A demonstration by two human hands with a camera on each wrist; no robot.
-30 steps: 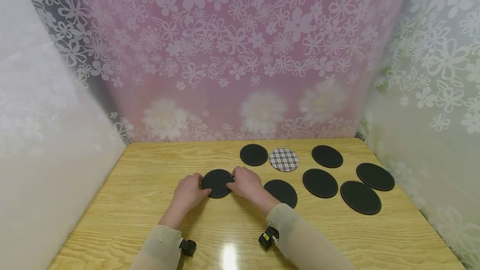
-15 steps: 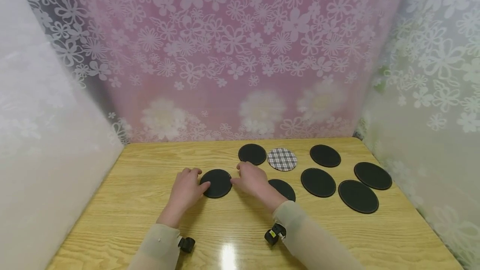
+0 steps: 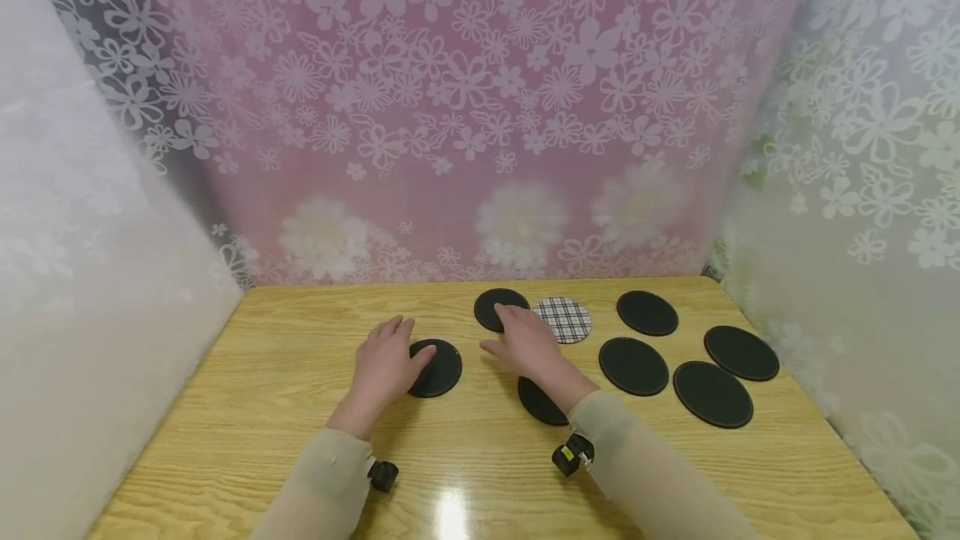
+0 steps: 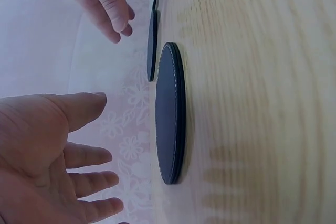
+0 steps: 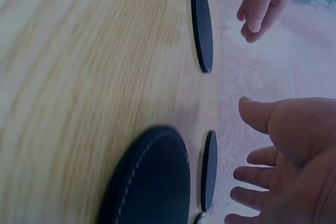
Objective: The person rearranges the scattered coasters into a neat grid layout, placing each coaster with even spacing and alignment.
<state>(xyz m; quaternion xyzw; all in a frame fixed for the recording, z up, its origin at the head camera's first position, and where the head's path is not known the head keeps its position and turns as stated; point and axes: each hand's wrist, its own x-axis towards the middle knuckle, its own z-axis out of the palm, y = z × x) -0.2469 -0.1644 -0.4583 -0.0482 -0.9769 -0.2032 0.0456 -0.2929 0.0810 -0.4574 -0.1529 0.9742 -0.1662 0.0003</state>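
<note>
A round black coaster [image 3: 442, 372] lies flat on the wooden table, left of the middle. Over its left side hovers my left hand [image 3: 381, 367], fingers spread and relaxed, holding nothing. The left wrist view shows the palm raised beside this coaster [image 4: 169, 114], whose stitched edge looks layered. My right hand [image 3: 528, 344] is in the air to the right, also relaxed, with no object in it. Its fingertips overlap a black coaster [image 3: 489, 308] at the back, and the hand partly covers a white coaster with black plaid lines [image 3: 568, 320]. Another black coaster [image 3: 538, 403] is partly hidden below the right forearm.
Several more black coasters lie apart on the right part of the table, among them a back one [image 3: 647, 312], a middle one [image 3: 633, 366] and a front one [image 3: 712, 394]. Flowered curtains [image 3: 465, 148] enclose the table [image 3: 300, 315] at the back and sides.
Both hands have let go of the coaster. My right hand has moved right and back, toward the far coasters. My left hand has lifted slightly and its fingers have straightened.
</note>
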